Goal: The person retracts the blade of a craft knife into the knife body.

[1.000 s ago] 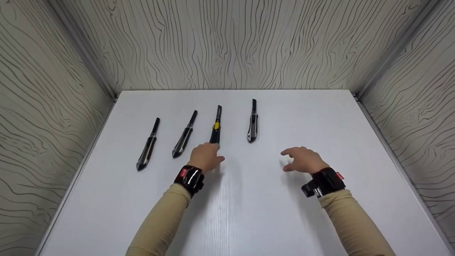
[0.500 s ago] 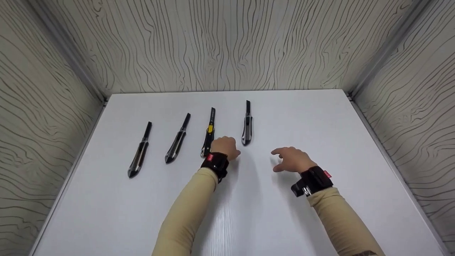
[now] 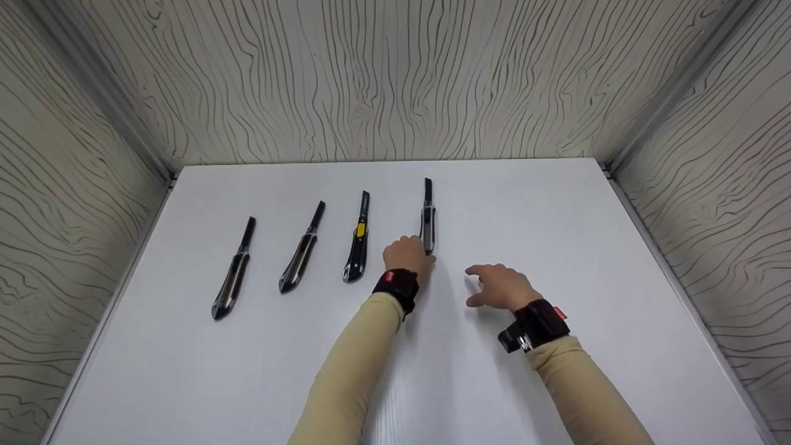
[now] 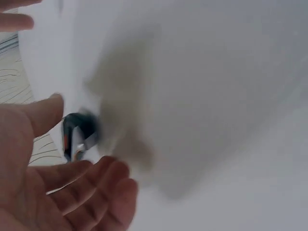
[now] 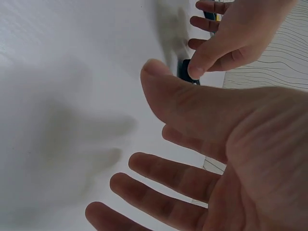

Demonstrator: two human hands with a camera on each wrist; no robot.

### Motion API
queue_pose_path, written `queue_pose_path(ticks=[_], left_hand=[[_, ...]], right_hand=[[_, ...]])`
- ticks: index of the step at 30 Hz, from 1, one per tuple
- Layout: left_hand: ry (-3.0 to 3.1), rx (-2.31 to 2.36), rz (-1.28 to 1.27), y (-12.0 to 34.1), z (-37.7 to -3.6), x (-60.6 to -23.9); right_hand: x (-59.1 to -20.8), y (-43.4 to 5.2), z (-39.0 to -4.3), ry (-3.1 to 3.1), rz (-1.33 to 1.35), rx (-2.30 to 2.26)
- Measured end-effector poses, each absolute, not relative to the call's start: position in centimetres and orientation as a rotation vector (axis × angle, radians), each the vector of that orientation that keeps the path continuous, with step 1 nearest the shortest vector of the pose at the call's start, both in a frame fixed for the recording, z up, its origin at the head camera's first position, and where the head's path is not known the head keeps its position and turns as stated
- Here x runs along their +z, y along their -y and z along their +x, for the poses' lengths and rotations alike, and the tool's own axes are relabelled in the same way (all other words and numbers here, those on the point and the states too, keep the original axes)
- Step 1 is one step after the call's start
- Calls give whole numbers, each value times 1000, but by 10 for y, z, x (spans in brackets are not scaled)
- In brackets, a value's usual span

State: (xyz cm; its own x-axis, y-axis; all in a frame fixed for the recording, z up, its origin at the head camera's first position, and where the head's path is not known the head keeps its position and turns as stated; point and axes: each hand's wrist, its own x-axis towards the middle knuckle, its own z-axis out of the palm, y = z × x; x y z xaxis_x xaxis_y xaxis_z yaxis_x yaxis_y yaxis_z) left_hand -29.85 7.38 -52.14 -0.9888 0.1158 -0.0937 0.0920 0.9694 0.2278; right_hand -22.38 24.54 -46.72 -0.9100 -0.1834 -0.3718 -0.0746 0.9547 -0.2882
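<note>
Left hand [image 3: 408, 254] reaches, fingers loose, onto the butt of the rightmost utility knife [image 3: 427, 216] mid-surface, right hand [image 3: 497, 286] hovering spread and empty — next, a firm pinch.

No writing, brand, number or sign can be read in any view. The small red tags on the wrist bands [image 3: 395, 285] are too small to make out.
</note>
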Motion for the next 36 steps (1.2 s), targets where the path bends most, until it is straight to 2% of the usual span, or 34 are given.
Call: queue_pose_path(ticks=[11,17,36], left_hand=[[-3160,428,41,-85,-297,-531],[-3138,448,62,-87,-300,-532],[-3189,769,57,-67,-309,-550]], right_hand=[[-471,-245,-222,-2754,-174,-376],[-472,-245,-223,-2768,-149,-362],[-470,-243,-223,-2799,-162,-376]])
